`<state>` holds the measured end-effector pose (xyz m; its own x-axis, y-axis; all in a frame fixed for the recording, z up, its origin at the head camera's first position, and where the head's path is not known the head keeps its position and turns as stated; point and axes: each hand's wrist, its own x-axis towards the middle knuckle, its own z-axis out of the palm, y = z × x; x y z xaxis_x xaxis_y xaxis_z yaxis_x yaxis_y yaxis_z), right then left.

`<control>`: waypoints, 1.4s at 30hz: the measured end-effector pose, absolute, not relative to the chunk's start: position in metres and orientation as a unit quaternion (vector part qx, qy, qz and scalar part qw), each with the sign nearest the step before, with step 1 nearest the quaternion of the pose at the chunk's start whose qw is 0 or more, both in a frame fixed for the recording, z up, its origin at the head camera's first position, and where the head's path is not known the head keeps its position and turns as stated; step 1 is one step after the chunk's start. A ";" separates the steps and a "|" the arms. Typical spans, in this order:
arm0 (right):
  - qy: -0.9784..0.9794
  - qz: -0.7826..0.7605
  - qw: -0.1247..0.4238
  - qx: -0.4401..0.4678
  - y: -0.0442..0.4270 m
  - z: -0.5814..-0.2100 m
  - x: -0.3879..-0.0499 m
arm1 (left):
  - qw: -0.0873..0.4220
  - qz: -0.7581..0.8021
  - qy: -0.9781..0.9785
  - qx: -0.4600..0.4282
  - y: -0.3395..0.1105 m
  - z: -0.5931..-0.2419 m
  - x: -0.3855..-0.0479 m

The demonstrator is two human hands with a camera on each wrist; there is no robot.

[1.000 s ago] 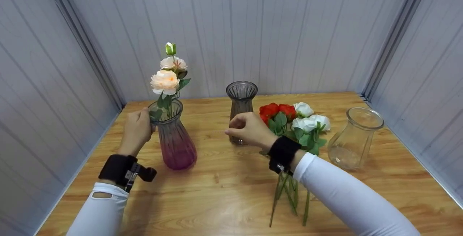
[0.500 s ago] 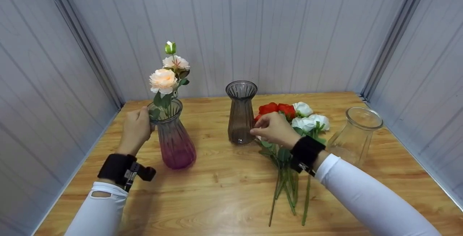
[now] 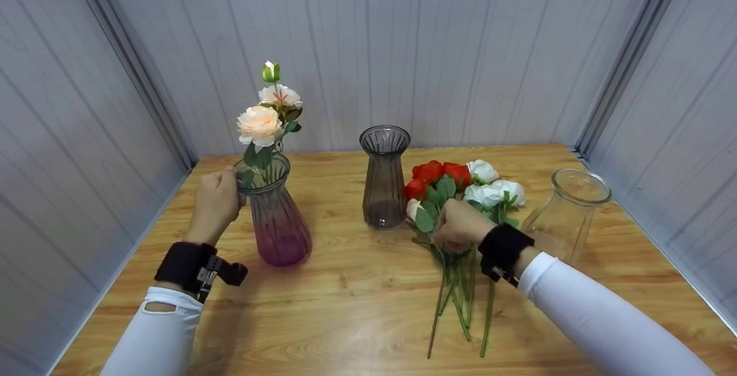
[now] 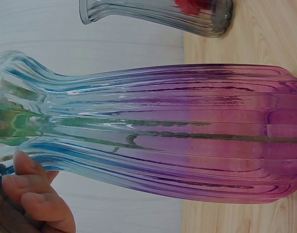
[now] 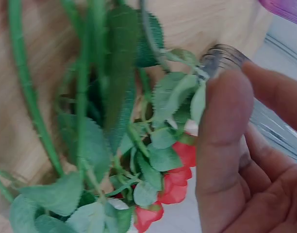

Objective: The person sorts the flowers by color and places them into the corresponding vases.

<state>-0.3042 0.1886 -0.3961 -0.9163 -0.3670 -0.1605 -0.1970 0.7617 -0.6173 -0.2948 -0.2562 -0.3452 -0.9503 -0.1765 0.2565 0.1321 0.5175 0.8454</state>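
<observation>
Evidently gripped at its neck, the ribbed glass vase shading from blue-grey to magenta [image 3: 282, 240] stands on the wood-grain tabletop [image 3: 345, 318], steadied by the left hand [image 3: 216, 206], whose digits close about the flared rim. The right hand [image 3: 463, 226] lies over the loose bunch of green stems [image 3: 459, 307], fingers bent and thumb near the forefinger; whether a stem is pinched between them cannot be told. The glass is probably rigid, fairly heavy, slippery and breakable; its narrowed neck, below the lip, offers the surest hold. The stems look like plastic over wire, hence light, stiff and bendable, best taken below the leaves; the petals, apparently fabric, would crush under pressure. A peach rose spray [image 3: 259, 126] rises upright from the vase, its stem visible through the wall in the left wrist view. At the bunch's far end lie red roses [image 3: 429, 171] and white roses [image 3: 486, 194]. Beyond, a smoky-grey ribbed vase [image 3: 384, 192] stands near the red heads, and a clear glass vase [image 3: 564, 223] to the right. No brand or lettering is legible; a pale mark on the left wrist mount [image 3: 210, 275] is too small to read.
</observation>
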 end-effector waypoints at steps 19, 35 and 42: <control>0.949 -0.259 0.152 -0.102 0.183 -0.424 -0.301 | 0.150 -0.499 -0.853 0.011 -0.256 -0.344 -0.293; 0.814 -0.539 0.215 0.000 0.205 -0.422 -0.304 | 0.140 -0.502 -0.853 0.016 -0.256 -0.343 -0.294; 0.745 -0.626 0.231 -0.002 0.215 -0.421 -0.308 | 0.141 -0.510 -0.849 0.009 -0.257 -0.345 -0.294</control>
<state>-0.3076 0.2148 -0.4213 -0.8931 -0.2926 -0.3416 0.2864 0.2157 -0.9335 -0.2939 -0.2573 -0.3446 -0.9602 -0.1593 0.2293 0.1275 0.4806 0.8676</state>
